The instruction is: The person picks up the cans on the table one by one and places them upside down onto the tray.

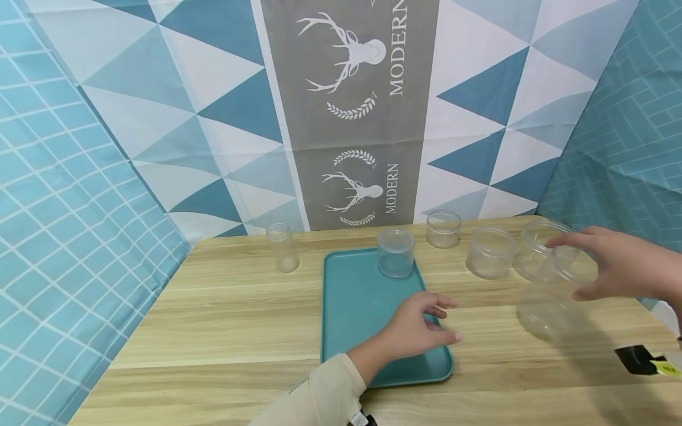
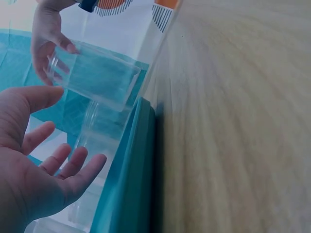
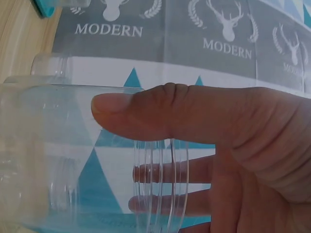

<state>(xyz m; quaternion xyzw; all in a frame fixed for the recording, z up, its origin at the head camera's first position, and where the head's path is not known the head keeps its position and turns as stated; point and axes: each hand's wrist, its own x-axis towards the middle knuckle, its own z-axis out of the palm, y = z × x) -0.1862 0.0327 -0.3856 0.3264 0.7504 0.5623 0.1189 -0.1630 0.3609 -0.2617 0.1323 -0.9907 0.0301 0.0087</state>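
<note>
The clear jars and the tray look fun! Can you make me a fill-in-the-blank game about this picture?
1. The right hand grips a clear jar, while the left hand holds ____.
2. The number of jars standing on the tray is ____.
3. In the head view, the tall, thin jar stands to the ____ of the tray.
4. The white word printed on the grey part of the backdrop is ____.

Missing words: nothing; one; left; MODERN.

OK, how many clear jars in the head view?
6: a slim jar left of the tray, a wide jar on its far right corner, three jars to its right, a tall jar in the right hand.
</note>
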